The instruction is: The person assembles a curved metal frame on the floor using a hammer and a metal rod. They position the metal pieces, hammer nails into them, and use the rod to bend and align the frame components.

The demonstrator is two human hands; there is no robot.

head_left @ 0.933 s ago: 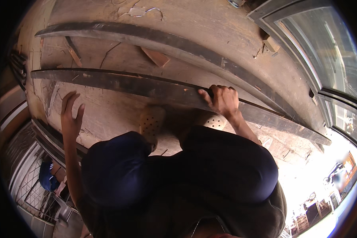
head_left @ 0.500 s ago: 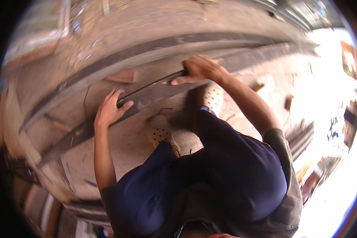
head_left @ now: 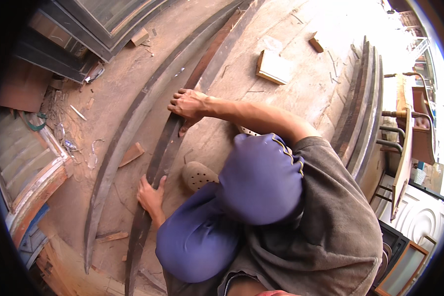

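Note:
A long, dark wooden beam lies lengthwise in front of me, its far part showing a reddish-brown side. My right hand is closed over it at mid-length, fingers across the top and thumb down the near side. Lower along the same beam, my left hand grips it, with the thumb on one edge and the fingers on the other. Left of it lies a second long grey-brown beam, which neither hand touches. Between the two beams rests a small wood offcut.
Wood blocks lie on the floor ahead. Several long beams are stacked at the right, beside wooden furniture. Dark frames stand at the upper left, with a pale-paned frame below. My clog is close to the held beam.
The view has turned, so the beams that ran across now run away from me. Both hands remain on the same beam, and my right arm now reaches across to the left.

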